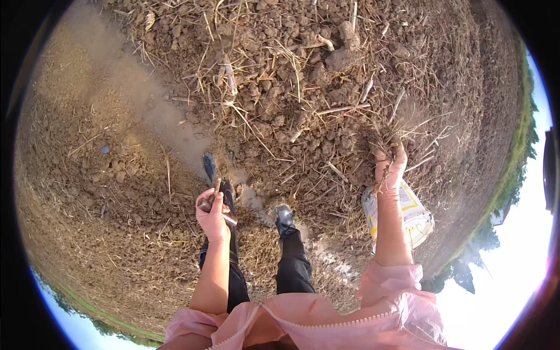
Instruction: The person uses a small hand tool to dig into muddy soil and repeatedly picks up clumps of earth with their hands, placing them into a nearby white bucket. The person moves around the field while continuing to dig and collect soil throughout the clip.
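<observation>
My left hand is closed around a brown stick-like object, held above my left leg; its exact kind is unclear. To the right, my right hand grips a clump of dry stalks and roots, and thin strands hang over the palm. The clump covers most of that hand's fingers. Behind the right wrist and forearm is a white plastic bucket with yellow markings and printing, partly hidden by the arm.
Cloddy brown soil strewn with dry straw spreads ahead of me. My dark boots, the right boot among them, stand on the ground. A smooth, pale strip of soil runs at upper left. Grass and trees line the field's edge.
</observation>
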A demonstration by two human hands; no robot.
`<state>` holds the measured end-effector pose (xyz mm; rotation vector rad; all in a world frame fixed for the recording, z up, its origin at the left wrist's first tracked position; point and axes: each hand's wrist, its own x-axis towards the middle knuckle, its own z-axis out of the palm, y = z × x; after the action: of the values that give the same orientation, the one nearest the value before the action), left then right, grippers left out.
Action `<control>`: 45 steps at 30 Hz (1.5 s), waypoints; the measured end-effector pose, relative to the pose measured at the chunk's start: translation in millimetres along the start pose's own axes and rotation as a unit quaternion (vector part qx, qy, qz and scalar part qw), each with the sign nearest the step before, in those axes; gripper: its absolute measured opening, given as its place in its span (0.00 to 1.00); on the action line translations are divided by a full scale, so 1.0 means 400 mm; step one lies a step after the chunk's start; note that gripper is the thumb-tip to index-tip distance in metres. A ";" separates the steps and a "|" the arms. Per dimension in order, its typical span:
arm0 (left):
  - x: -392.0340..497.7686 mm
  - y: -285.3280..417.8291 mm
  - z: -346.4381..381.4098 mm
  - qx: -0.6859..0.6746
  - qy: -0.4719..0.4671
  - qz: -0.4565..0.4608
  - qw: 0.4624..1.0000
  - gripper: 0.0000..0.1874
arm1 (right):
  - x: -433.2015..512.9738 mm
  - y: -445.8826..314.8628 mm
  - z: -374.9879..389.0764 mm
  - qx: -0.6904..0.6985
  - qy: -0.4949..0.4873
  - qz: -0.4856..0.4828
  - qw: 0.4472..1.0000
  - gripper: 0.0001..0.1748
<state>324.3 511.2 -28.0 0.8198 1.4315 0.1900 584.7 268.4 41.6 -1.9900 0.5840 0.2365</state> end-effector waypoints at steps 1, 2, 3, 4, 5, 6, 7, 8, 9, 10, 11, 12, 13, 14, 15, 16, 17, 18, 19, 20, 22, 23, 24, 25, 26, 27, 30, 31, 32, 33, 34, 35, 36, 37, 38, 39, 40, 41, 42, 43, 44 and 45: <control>-0.011 0.020 -0.009 -0.004 -0.005 -0.005 1.000 0.11 | -0.021 0.012 -0.125 -0.141 -0.004 -0.106 0.984 0.31; -0.022 0.045 -0.021 0.018 -0.004 0.004 1.000 0.11 | -0.045 0.041 -0.254 -0.155 0.062 -0.115 0.979 0.31; -0.023 0.065 -0.050 0.033 -0.005 0.022 0.999 0.12 | -0.072 0.058 -0.375 -0.166 0.124 -0.125 0.970 0.30; -0.028 0.094 -0.081 0.055 0.001 0.037 0.998 0.12 | -0.116 0.052 -0.483 -0.074 0.137 -0.115 0.981 0.31; -0.032 0.135 -0.107 0.073 0.008 0.060 0.995 0.12 | -0.167 0.039 -0.576 0.025 0.148 -0.109 0.983 0.32; -0.038 0.163 -0.123 0.095 0.011 0.075 0.993 0.12 | -0.225 0.024 -0.669 -0.037 0.228 -0.103 0.968 0.31; -0.054 0.206 -0.143 0.118 0.019 0.097 0.988 0.12 | -0.280 0.019 -0.746 -0.093 0.300 -0.089 0.945 0.31; -0.069 0.239 -0.156 0.135 0.035 0.108 0.984 0.11 | -0.328 0.017 -0.815 -0.103 0.362 -0.083 0.923 0.29; -0.083 0.268 -0.166 0.144 0.042 0.124 0.981 0.11 | -0.358 0.029 -0.869 -0.109 0.425 -0.075 0.896 0.28; -0.090 0.284 -0.186 0.160 0.040 0.130 0.978 0.11 | -0.368 0.059 -0.915 -0.082 0.457 -0.074 0.883 0.28; -0.096 0.304 -0.204 0.175 0.040 0.138 0.974 0.11 | -0.369 0.106 -0.946 -0.054 0.487 -0.071 0.869 0.28; -0.115 0.325 -0.202 0.163 0.036 0.138 0.976 0.11 | -0.356 0.145 -0.928 -0.146 0.507 -0.020 0.849 0.30; -0.134 0.351 -0.205 0.166 0.030 0.151 0.974 0.11 | -0.335 0.179 -0.896 -0.232 0.518 0.034 0.823 0.35; -0.144 0.336 -0.194 0.166 0.011 0.141 0.976 0.11 | -0.280 0.289 -0.912 -0.424 0.427 0.132 0.788 0.46; -0.167 0.331 -0.194 0.174 0.002 0.137 0.975 0.12 | -0.236 0.358 -0.890 -0.483 0.186 0.242 0.821 0.47; -0.199 0.345 -0.184 0.189 -0.001 0.133 0.973 0.12 | -0.211 0.388 -0.880 -0.496 0.018 0.221 0.840 0.45; -0.222 0.379 -0.189 0.195 -0.002 0.138 0.971 0.12 | -0.194 0.351 -0.846 -0.440 0.035 0.199 0.875 0.34; -0.243 0.419 -0.200 0.198 -0.009 0.139 0.970 0.12 | -0.187 0.331 -0.840 -0.359 0.098 0.171 0.912 0.31; -0.268 0.452 -0.204 0.199 -0.017 0.139 0.970 0.12 | -0.190 0.323 -0.853 -0.276 0.164 0.139 0.937 0.27; -0.298 0.469 -0.198 0.185 -0.030 0.152 0.971 0.12 | -0.199 0.332 -0.891 -0.274 0.183 0.132 0.935 0.25; -0.324 0.502 -0.198 0.202 -0.040 0.168 0.964 0.12 | -0.252 0.264 -0.948 -0.278 0.215 0.162 0.922 0.22; -0.336 0.512 -0.192 0.208 -0.042 0.176 0.961 0.12 | -0.267 0.354 -1.014 -0.224 0.237 0.128 0.937 0.21; -0.388 0.531 -0.161 0.205 -0.031 0.186 0.960 0.11 | -0.281 0.327 -1.031 -0.056 0.245 0.184 0.950 0.20; -0.399 0.548 -0.162 0.203 -0.037 0.197 0.958 0.11 | -0.307 0.296 -1.056 0.111 0.242 0.234 0.935 0.19; -0.407 0.579 -0.182 0.202 -0.040 0.213 0.955 0.10 | -0.334 0.248 -1.055 0.245 0.263 0.172 0.917 0.20; -0.420 0.595 -0.187 0.198 -0.048 0.222 0.954 0.10 | -0.357 0.208 -1.065 0.367 0.285 0.104 0.879 0.22; -0.450 0.606 -0.191 0.179 -0.055 0.222 0.957 0.10 | -0.300 0.227 -0.994 0.354 0.246 0.130 0.893 0.28; -0.473 0.604 -0.202 0.170 -0.056 0.214 0.960 0.10 | -0.267 0.258 -0.957 0.206 0.168 0.250 0.931 0.28; -0.504 0.615 -0.195 0.173 -0.052 0.222 0.958 0.10 | -0.266 0.261 -0.947 -0.113 0.050 0.207 0.971 0.27; -0.524 0.622 -0.188 0.183 -0.043 0.230 0.955 0.10 | -0.253 0.263 -0.935 -0.416 -0.063 0.132 0.898 0.26; -0.540 0.618 -0.182 0.187 -0.036 0.231 0.954 0.09 | -0.239 0.271 -0.942 -0.233 0.070 0.136 0.960 0.24; -0.556 0.611 -0.172 0.190 -0.029 0.231 0.954 0.09 | -0.229 0.277 -0.954 -0.034 0.195 0.130 0.972 0.23; -0.589 0.602 -0.148 0.203 -0.013 0.238 0.950 0.09 | -0.224 0.305 -0.965 0.128 0.217 0.102 0.962 0.22; -0.630 0.604 -0.134 0.205 -0.031 0.247 0.947 0.10 | -0.250 0.282 -0.963 0.092 0.216 0.089 0.968 0.19; -0.667 0.604 -0.114 0.207 -0.050 0.254 0.943 0.11 | -0.269 0.264 -0.955 0.033 0.230 0.079 0.969 0.18; -0.698 0.606 -0.105 0.209 -0.074 0.260 0.940 0.11 | -0.288 0.240 -0.960 -0.027 0.250 0.066 0.966 0.17; -0.708 0.617 -0.118 0.208 -0.103 0.279 0.932 0.12 | -0.315 0.157 -0.924 0.025 0.243 0.107 0.964 0.17; -0.741 0.614 -0.098 0.198 -0.108 0.256 0.940 0.12 | -0.347 0.075 -0.899 0.067 0.239 0.148 0.957 0.16; -0.783 0.592 -0.060 0.206 -0.157 0.254 0.932 0.11 | -0.353 0.085 -0.888 0.081 0.239 0.120 0.960 0.17; -0.829 0.576 -0.024 0.217 -0.202 0.255 0.920 0.10 | -0.363 0.070 -0.865 0.083 0.178 0.121 0.973 0.20; -0.866 0.559 0.002 0.237 -0.243 0.268 0.902 0.10 | -0.378 0.052 -0.829 0.013 0.179 0.047 0.983 0.22; -0.903 0.559 0.017 0.265 -0.273 0.288 0.879 0.09 | -0.405 -0.045 -0.776 -0.062 0.122 0.061 0.989 0.26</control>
<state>345.2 461.0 393.4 1.6045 0.6649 0.0013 428.4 51.9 268.4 -2.1212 0.8678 0.1067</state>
